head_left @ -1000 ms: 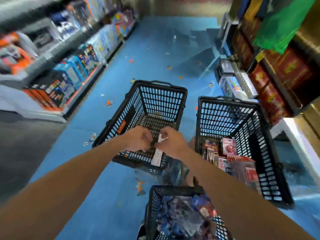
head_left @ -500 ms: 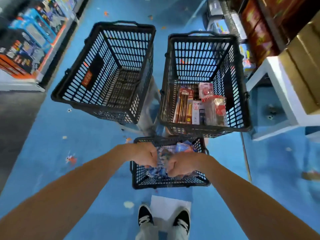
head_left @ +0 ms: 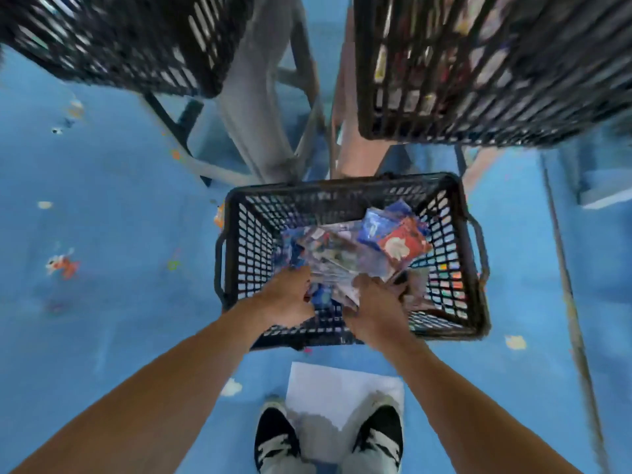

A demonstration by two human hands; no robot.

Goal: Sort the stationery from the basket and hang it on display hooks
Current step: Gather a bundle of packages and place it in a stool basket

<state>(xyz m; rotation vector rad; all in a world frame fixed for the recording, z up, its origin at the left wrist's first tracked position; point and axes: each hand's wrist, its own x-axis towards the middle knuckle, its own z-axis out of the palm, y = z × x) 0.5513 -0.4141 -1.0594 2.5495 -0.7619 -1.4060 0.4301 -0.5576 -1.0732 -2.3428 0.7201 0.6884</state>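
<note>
A black floor basket (head_left: pixel 473 254) holds a heap of stationery packets (head_left: pixel 355 249), blue, red and clear. Both my hands reach down into its near side. My left hand (head_left: pixel 290 299) curls its fingers onto packets at the heap's near left edge. My right hand (head_left: pixel 378 307) digs in beside it, fingers bent around packets, fingertips hidden in the pile. The view is blurred by motion.
Two larger black baskets sit raised on stools beyond: the left basket (head_left: pixel 113 46) and the right basket (head_left: pixel 485 73), which has packets inside. A white sheet (head_left: pixel 342 388) lies on the blue floor by my shoes (head_left: pixel 277 436). Paper scraps dot the floor.
My view tilted down from the aisle to the floor basket. Both hands dropped from above the left raised basket into the heap of packets.
</note>
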